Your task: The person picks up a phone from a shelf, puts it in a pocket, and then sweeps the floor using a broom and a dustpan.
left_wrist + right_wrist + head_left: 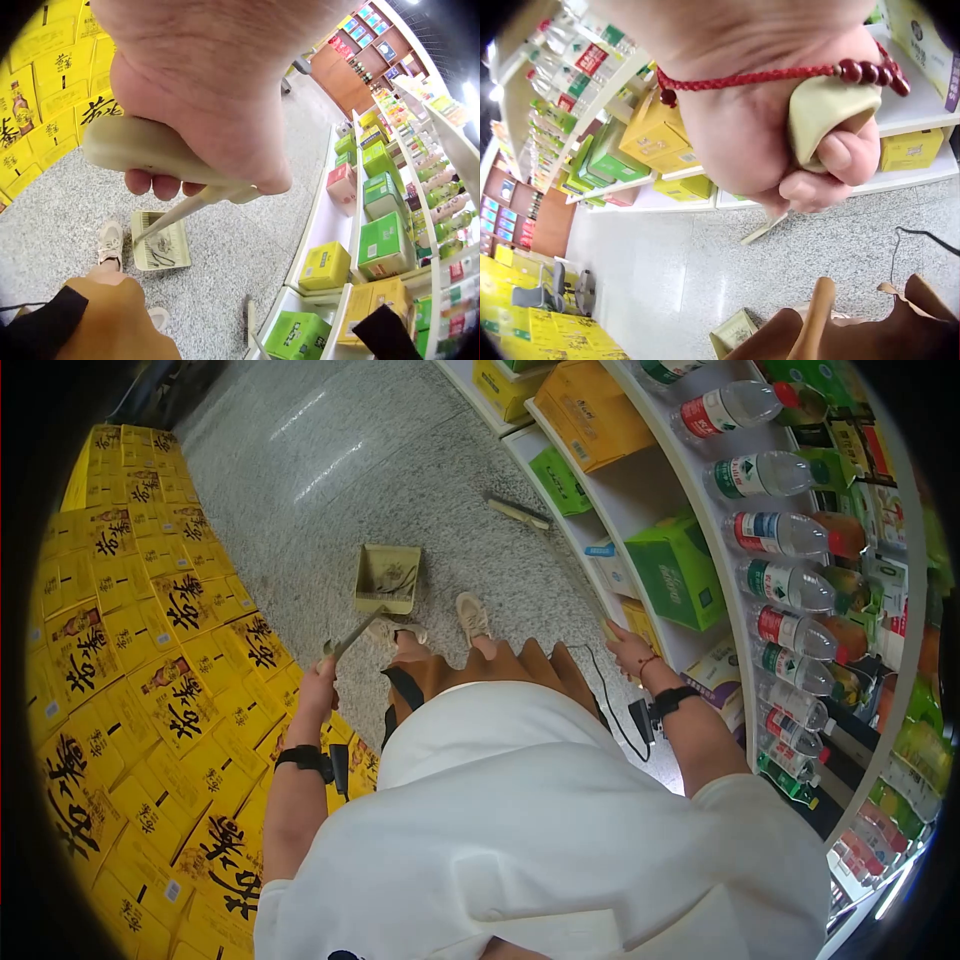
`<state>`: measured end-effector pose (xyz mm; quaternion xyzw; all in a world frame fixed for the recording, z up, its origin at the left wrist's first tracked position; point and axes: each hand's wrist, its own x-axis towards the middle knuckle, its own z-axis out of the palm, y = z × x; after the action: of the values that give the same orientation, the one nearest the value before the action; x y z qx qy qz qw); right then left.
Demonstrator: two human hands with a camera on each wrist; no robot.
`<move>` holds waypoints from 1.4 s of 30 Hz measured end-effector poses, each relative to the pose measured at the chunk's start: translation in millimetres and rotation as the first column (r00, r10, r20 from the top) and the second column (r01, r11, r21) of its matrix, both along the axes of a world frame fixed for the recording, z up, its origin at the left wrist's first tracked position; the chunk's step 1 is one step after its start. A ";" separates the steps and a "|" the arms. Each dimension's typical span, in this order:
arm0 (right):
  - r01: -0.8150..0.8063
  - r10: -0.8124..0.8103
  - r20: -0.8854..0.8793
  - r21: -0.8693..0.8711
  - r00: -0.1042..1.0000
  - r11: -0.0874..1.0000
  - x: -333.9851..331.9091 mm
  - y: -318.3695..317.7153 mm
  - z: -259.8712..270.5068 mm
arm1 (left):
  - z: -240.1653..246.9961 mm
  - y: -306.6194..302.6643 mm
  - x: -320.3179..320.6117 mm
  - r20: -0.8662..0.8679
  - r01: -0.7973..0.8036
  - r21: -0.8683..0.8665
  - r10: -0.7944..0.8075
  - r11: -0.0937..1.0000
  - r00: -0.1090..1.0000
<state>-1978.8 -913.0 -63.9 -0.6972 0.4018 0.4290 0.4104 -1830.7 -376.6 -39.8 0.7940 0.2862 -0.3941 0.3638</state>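
Spillage from the dustpan [363,575] is the biggest trouble I can foresee from my remote seat: the pan sits on the floor just in front of the person's shoes [472,615], with dark debris [400,580] inside, and a tilt through its long handle [352,638], or a nudge from a foot, could tip that back out. The left hand [318,685] has its fingers curled round the top of that handle, so a twist at the wrist would carry straight down to the pan. The right hand [630,650] grips the pale end of the broom handle [814,112], fingers wrapped close; the broom head [518,511] lies out on the floor near the shelf base, apart from the pan, and a wide swing could knock it against the lower stock. Smaller again, I'd mind the black cable [604,695] looping beside the right forearm, which might snag on the handle or a knee. As for the room, I see a shop aisle of speckled grey flooring [250,480], glossy where light strikes it. A broad stack of yellow cartons [130,660] lines the left; white shelving [690,470] runs along the right, carrying boxes and, higher up, rows of bottles [782,533]. Farther off I make out a grey chair [531,296].
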 end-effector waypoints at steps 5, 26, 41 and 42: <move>0.055 -0.056 0.021 0.020 0.998 0.998 -9.0 -2.3 34.4 | 0.0 -1.7 -3.1 0.028 0.017 0.011 -0.018 1.000 0.999; 0.342 -0.338 -0.083 0.042 0.937 0.939 -82.5 90.0 49.3 | -4.0 52.3 -15.8 0.073 0.083 -0.075 -0.078 0.994 0.994; 0.430 -0.448 0.030 0.224 0.894 0.875 -17.3 199.0 -25.0 | -1.5 109.5 -44.6 0.080 0.100 -0.054 -0.096 0.993 0.992; 0.420 -0.432 0.007 0.223 0.902 0.880 -12.2 212.4 -21.2 | -2.8 112.3 -45.5 0.086 0.122 -0.055 -0.117 0.991 0.989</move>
<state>-1991.0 -700.6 -85.1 -0.5548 0.4843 0.3495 0.5791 -1876.2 -264.3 -42.6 0.8141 0.2108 -0.3903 0.3747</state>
